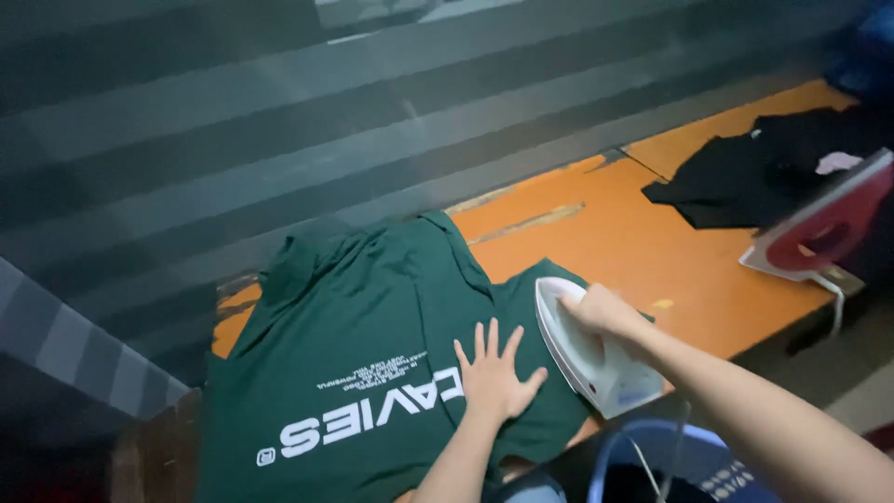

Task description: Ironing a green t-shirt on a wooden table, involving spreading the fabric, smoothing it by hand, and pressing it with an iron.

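Garment: a dark green cotton T-shirt with white printed lettering lies spread flat at the near left of the scene, its collar end toward the far wall and its hem toward the viewer.
Iron: a white electric clothes iron rests sole down on the right edge of the shirt, its tip pointing far, its cord trailing toward the near edge.
Right hand: the right hand is closed around the iron's handle, holding it from above.
Left hand: the left hand lies flat on the shirt with fingers spread wide, holding nothing, just left of the iron and beside the lettering.
Bench: an orange-painted wooden bench with worn patches carries the shirt and runs off to the far right.
Doing it well: judging from this pose, the flat hand should keep the cloth taut and stay clear of the hot sole, while the iron glides in smooth strokes and skirts the printed lettering, which heat could mark.
Further right: a crumpled black garment lies on the bench, well apart from the shirt.
Far right edge: a second iron with a red body and white trim stands tilted near the black garment.
Near edge: a blue plastic basket rim shows below the right arm.
Background: a dark wall of horizontal slats rises behind the bench.
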